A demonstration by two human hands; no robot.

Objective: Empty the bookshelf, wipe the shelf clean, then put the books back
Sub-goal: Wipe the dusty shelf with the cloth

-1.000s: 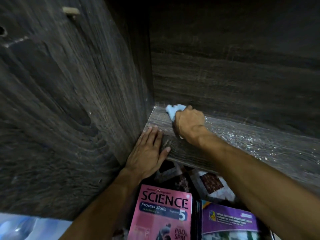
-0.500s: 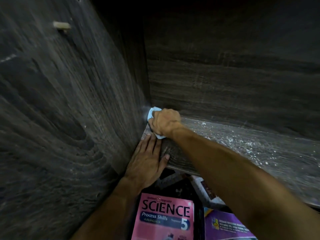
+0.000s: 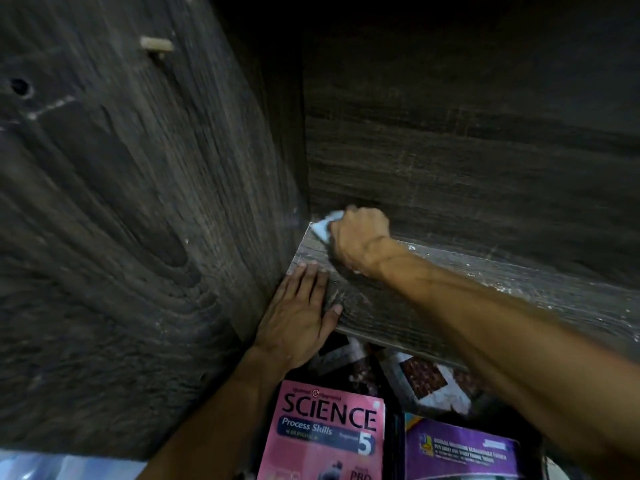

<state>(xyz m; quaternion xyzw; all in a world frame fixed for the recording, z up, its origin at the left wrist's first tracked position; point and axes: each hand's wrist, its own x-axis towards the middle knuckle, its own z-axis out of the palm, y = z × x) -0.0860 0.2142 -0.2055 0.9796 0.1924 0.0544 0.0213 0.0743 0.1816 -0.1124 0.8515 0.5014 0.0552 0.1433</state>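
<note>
Wiping stage: the shelf (image 3: pixel 367 317) holds no books, so emptying looks done. Cleaning is the step in hand, which I judge to be roughly midway through the task.
Done so far: the shelf's left end, against the side panel (image 3: pixel 138 237), shows plain wood grain with little dust.
Left to do: a pink science book (image 3: pixel 325 431) and a purple book (image 3: pixel 460 455) lie below the shelf's front edge, not yet put back. White specks (image 3: pixel 554 289) dot the shelf's right stretch.
Left hand (image 3: pixel 298 320): palm down on the shelf's front-left corner, fingers straight and together, gripping nothing, apparently bracing.
Cloth (image 3: pixel 325 225): pale blue, bunched at the shelf's rear-left corner.
Right hand (image 3: pixel 360 237): at the shelf's rear-left, fingers clenched round the cloth, knuckles up, forearm crossing the shelf from the right.
</note>
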